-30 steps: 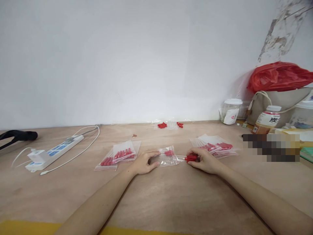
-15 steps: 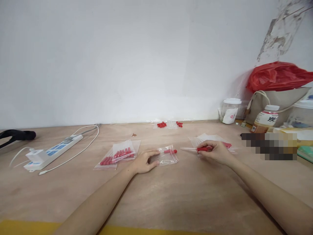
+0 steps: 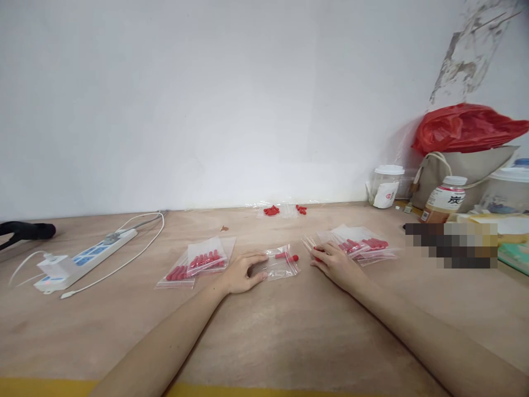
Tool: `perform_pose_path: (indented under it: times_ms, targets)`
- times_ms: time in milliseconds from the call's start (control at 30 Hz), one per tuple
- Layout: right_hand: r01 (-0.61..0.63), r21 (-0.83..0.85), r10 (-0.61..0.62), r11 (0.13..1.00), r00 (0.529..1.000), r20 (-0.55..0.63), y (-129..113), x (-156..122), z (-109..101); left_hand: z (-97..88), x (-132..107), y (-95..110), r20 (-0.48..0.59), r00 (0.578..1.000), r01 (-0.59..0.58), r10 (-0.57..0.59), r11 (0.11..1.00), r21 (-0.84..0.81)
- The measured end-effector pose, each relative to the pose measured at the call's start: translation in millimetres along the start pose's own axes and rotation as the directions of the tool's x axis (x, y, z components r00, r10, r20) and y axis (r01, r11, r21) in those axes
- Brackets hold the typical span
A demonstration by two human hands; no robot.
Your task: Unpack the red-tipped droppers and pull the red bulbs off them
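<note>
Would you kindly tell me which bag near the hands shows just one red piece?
The clear bag between the left hand and right hand: it shows a single red piece; the stacked bags either side show several.

Has both bare arms [image 3: 177, 331] stretched fwd, w/ wrists [image 3: 220, 285] low behind fingers [image 3: 257, 257]. Holds L hand [image 3: 243, 274] in C-shape, fingers pointed R, w/ thumb [image 3: 257, 279] nearer body than fingers & gap betw. Has R hand [image 3: 336, 267] palm-down, w/ fingers curled fwd-L, thumb close by index; angles R forearm [image 3: 407, 321] back-R from fingertips.
</note>
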State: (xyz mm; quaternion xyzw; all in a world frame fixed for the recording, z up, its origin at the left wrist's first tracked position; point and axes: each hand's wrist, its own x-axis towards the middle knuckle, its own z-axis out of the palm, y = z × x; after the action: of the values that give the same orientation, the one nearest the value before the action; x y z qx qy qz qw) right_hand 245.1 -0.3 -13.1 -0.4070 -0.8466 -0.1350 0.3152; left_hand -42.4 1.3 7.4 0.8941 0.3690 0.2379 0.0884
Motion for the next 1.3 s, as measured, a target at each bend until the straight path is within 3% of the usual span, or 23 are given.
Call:
perform_pose_path:
  times_ms: [133,300,567,900,1167,1300]
  targets:
    - [0.059,-0.139,-0.048,0.989,0.995,0.085,-7,5,-1,-0.4,1,1,0.004,1.0,0.014,-0.014,1.0,-0.009]
    - [0.091,-0.183,-0.067,0.979,0.989,0.135,-9,7,-2,0.5,1,1,-0.004,1.0,0.004,-0.004,1.0,-0.003]
    - [-0.053,-0.044,0.055,0.998,0.998,0.043,-5,0,-1,-0.3,0,3,-0.002,1.0,0.017,-0.017,1.0,-0.008]
    - [-0.046,0.059,0.041,0.997,0.995,0.087,-2,-6,-8,-1.3,0,1,0.054,0.998,-0.013,0.012,1.0,0.021]
    - [-0.162,0.09,0.162,0.983,0.987,0.001,-8,-4,-14,-2.5,4,7,0.044,0.991,0.127,-0.125,0.991,-0.038]
    - [-0.216,0.11,0.21,0.97,0.976,0.065,-21,14,-12,4.1,8,3,0.0,0.99,0.142,-0.142,0.989,-0.037]
